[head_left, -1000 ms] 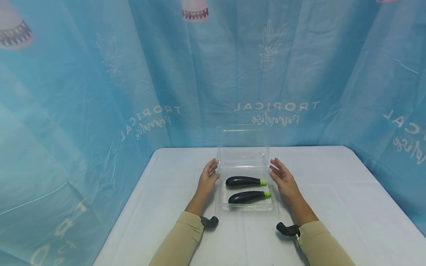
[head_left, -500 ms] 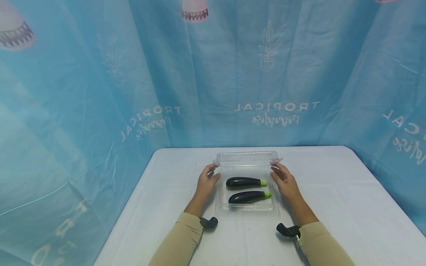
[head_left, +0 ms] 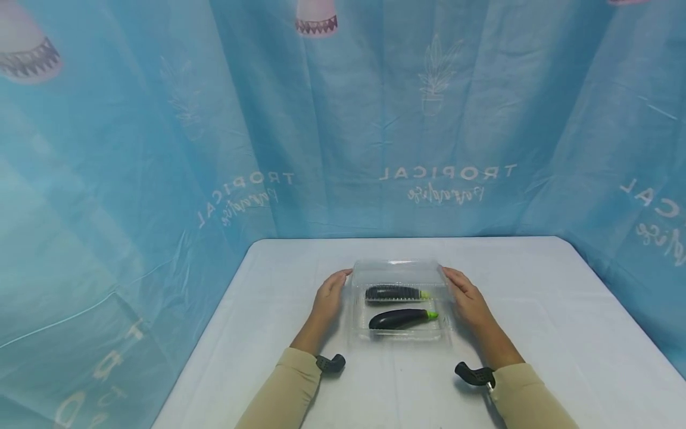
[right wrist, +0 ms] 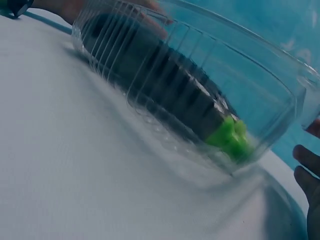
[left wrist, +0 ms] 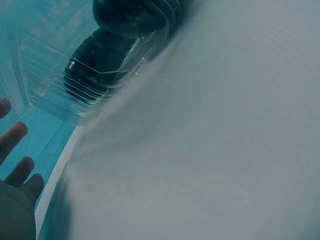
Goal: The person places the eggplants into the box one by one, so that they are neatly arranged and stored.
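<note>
A clear plastic clamshell box (head_left: 399,335) sits mid-table with two dark eggplants lying crosswise in it. The front eggplant (head_left: 398,319) shows plainly; the back eggplant (head_left: 392,292) is seen through the ribbed edge of the half-lowered lid (head_left: 395,271). Both have green stem ends, toward the right. My left hand (head_left: 328,299) is at the lid's left side, its fingers extended in the left wrist view. On the opposite side, my right hand (head_left: 473,302) reaches along the lid with fingers fairly straight; one fingertip (right wrist: 314,127) comes right up to the plastic in the right wrist view.
A white cloth covers the table (head_left: 536,310), with rounded far corners. Blue printed curtain (head_left: 343,131) hangs close behind it and along both sides. Black devices are strapped to both wrists, beside the tan sleeves (head_left: 286,381).
The lid has swung from standing upright at the back, forward and down over the back eggplant. Both hands have moved with it, their fingers now along its sides. The eggplants stay put.
</note>
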Tool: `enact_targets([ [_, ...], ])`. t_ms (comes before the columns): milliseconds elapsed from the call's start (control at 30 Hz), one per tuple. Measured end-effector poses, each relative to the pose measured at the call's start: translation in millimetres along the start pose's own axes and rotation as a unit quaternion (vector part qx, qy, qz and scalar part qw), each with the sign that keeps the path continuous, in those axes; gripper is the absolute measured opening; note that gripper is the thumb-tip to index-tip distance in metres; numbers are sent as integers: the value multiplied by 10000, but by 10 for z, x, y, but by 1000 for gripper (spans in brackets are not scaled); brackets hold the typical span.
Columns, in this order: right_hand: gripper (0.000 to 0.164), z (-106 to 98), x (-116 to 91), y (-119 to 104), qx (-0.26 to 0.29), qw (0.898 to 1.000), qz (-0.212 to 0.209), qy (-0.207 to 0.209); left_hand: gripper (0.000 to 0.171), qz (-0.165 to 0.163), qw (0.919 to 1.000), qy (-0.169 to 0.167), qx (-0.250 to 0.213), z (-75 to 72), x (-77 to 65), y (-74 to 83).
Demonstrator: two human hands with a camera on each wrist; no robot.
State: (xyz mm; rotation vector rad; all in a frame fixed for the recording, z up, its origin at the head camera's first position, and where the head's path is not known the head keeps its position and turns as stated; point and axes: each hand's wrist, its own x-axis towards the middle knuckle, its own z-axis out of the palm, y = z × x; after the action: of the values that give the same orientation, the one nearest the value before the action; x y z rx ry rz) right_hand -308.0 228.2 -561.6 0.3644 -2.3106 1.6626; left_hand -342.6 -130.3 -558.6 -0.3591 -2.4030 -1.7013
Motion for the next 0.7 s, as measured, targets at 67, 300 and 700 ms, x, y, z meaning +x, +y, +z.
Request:
enact_targets([
  [67, 38, -19, -13, 0, -14, 9998, -212, -64, 50, 99, 9999, -103, 83, -24, -14, -10],
  [300, 41, -110, -38, 80, -117, 9979, -374, -509, 55, 357, 9972, -605, 263, -105, -64, -14],
  [700, 49, -418, 47, -64, -498, 9750, 264, -2148, 55, 122, 9581, -2675, 1014, -511, 90, 113],
])
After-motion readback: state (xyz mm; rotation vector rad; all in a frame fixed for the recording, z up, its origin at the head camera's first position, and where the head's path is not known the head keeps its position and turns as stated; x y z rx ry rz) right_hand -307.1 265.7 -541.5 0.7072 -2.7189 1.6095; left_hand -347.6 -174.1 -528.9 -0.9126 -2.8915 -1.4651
